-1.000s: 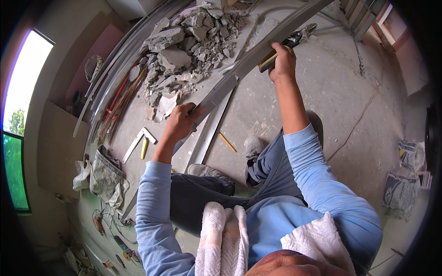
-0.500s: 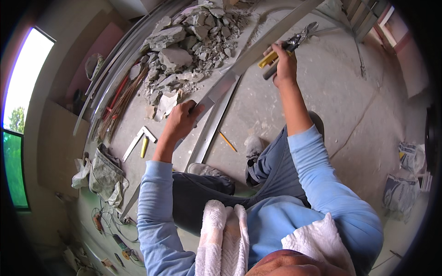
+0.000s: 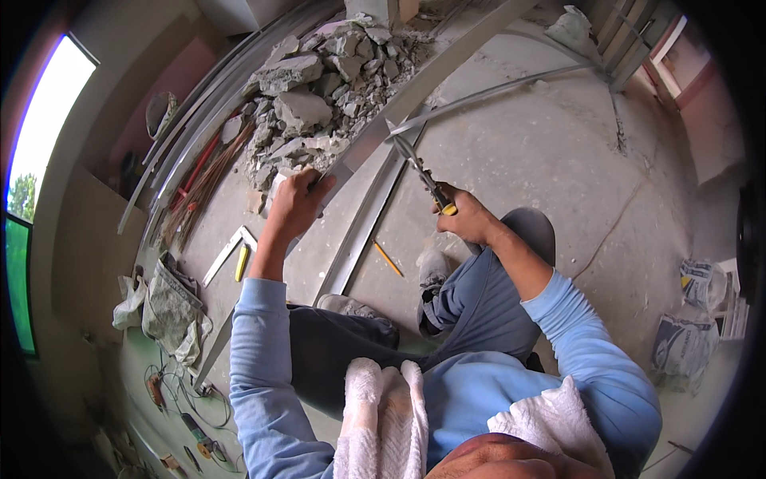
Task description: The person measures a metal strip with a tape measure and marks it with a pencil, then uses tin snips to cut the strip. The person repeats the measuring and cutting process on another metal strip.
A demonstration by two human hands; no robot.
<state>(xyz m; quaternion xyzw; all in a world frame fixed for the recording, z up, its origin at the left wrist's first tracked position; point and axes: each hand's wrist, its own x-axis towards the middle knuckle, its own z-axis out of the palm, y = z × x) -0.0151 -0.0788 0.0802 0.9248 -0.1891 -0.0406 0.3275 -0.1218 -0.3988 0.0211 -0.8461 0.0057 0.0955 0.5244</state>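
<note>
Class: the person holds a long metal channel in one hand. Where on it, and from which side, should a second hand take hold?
Take the metal channel just beyond the left hand, coming from the right. Its narrow folded profile suits a wrap-around grip, and that side is free, while the rubble pile crowds the left. The right hand currently holds the snips.

Bare concrete floor [image 3: 542, 152] lies open to the right of the snips [image 3: 421, 174] and the right hand [image 3: 467, 217]. Left of the left hand [image 3: 294, 206], a rubble pile [image 3: 319, 88] and stacked metal strips [image 3: 199, 120] crowd the way. A metal channel [image 3: 363, 219], a pencil [image 3: 388, 258] and the person's shoes [image 3: 435, 267] lie below the hands.
</note>
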